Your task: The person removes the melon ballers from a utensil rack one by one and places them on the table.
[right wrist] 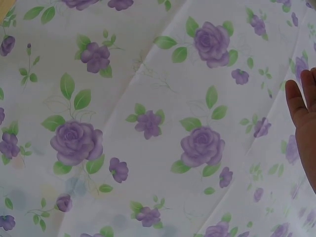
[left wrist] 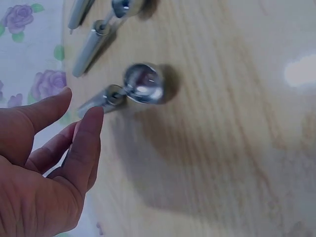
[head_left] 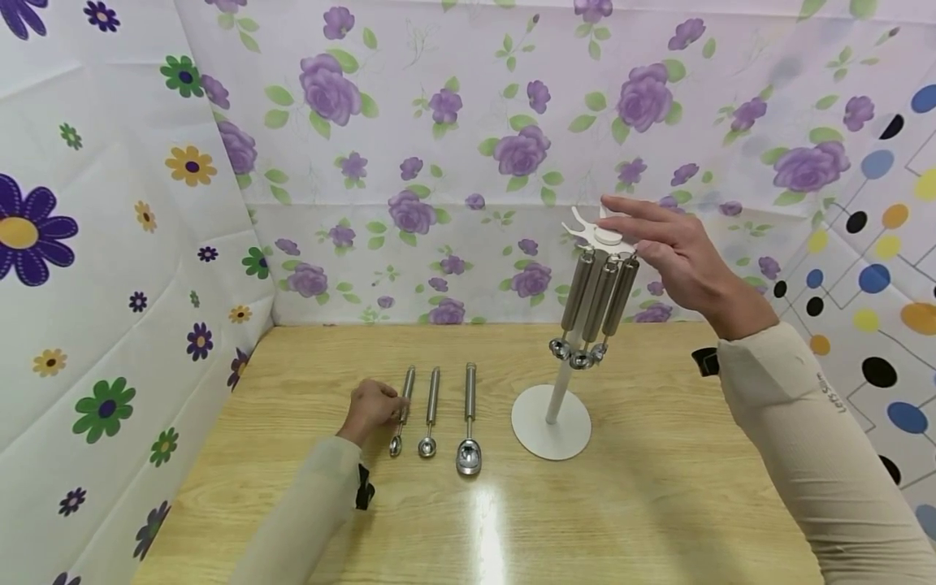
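At the left end of a row of metal scoops, my left hand (head_left: pixel 375 406) is at the handle of the smallest-looking scoop (head_left: pixel 396 444). In the left wrist view the thumb and fingers (left wrist: pixel 88 133) are apart, next to that scoop's handle (left wrist: pixel 101 98); its round bowl (left wrist: pixel 143 83) faces up. A round-bowled scoop (head_left: pixel 427 446) and a larger oval-bowled scoop (head_left: pixel 469 457) lie to the right. My right hand (head_left: pixel 676 252), fingers extended, is at the hooked top (head_left: pixel 607 237) of a white stand. Several metal scoops (head_left: pixel 601 301) hang there, bowls down.
The stand's round white base (head_left: pixel 537 439) rests on the wooden table (head_left: pixel 585 520), right of the row. Flower-printed cloth (head_left: pixel 439 268) hangs behind the table's back edge. More patterned cloth (head_left: pixel 110 325) covers the left side, and dotted cloth (head_left: pixel 870 325) the right.
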Motion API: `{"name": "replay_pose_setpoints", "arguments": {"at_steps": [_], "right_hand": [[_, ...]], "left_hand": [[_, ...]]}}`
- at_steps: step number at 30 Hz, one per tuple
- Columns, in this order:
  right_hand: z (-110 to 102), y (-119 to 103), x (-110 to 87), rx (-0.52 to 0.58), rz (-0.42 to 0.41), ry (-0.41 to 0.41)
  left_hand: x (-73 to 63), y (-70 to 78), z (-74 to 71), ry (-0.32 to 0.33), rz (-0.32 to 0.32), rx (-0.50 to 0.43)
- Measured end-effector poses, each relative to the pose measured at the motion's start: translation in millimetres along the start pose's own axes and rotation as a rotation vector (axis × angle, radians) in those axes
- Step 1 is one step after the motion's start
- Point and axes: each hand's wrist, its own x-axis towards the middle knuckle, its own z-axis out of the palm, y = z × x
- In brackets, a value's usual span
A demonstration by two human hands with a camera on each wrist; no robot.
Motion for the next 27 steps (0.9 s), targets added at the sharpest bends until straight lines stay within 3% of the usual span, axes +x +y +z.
{"name": "replay_pose_setpoints", "arguments": {"at_steps": [6,12,27], "right_hand": [[1,1,1.0,0.008,-0.009,-0.004],[2,3,1.1,0.016,-0.011,-0.009],[-1,2,-0.1,-0.015,-0.035,-0.008]], "left_hand": [[-4.3,15.8,-1.5,-0.029,0.039,-0.062],[-12.6,39.0,6.0,-0.081,0.089,-0.144],[-34.8,114.4,25.9,-0.271,0.265,-0.18]]}}
